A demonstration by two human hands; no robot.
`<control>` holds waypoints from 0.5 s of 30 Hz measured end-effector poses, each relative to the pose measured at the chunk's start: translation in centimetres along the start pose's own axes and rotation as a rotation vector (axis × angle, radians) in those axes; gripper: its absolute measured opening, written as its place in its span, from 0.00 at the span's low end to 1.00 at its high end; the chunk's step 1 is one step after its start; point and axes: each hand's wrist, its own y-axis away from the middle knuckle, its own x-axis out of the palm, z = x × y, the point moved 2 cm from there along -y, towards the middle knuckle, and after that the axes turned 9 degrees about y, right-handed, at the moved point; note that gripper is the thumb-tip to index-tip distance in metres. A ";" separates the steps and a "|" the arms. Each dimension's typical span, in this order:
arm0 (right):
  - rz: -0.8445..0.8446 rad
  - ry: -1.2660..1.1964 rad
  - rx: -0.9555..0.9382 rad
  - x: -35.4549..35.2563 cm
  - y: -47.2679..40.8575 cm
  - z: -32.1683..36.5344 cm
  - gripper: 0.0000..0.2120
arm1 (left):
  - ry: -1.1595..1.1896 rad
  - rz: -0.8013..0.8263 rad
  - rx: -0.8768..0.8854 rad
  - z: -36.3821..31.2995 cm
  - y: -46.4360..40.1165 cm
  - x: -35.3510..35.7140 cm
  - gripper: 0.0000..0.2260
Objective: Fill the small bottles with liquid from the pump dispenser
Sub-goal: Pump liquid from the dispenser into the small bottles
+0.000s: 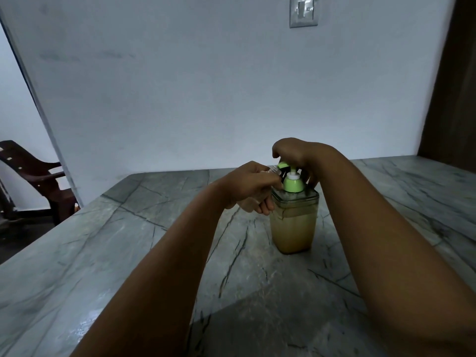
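A clear square pump dispenser (293, 222) with a green pump head and yellowish liquid stands on the grey marble table (128, 240). My right hand (296, 155) rests over the top of the green pump, fingers curled down on it. My left hand (247, 186) is closed around a small clear bottle (273, 170), tilted so its mouth sits at the green nozzle tip. Most of the small bottle is hidden inside my fingers, and its fill level cannot be seen.
The table's left edge runs diagonally from the far left corner toward me. A dark plastic chair (33, 176) stands beyond it on the left. A white wall with a switch plate (304, 11) is behind the table; a dark wooden panel (456, 86) is at right.
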 end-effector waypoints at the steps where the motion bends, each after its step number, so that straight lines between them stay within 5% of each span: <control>1: 0.002 -0.012 0.000 -0.1 0.2 -0.1 0.09 | 0.002 0.002 -0.003 0.0 0.0 0.0 0.14; 12: -0.003 0.056 0.038 0.9 0.1 0.2 0.17 | -0.003 -0.001 -0.008 0.1 0.0 -0.1 0.14; 15: -0.066 -0.013 0.042 0.4 0.3 0.5 0.09 | 0.000 0.001 -0.006 0.1 0.0 -0.2 0.13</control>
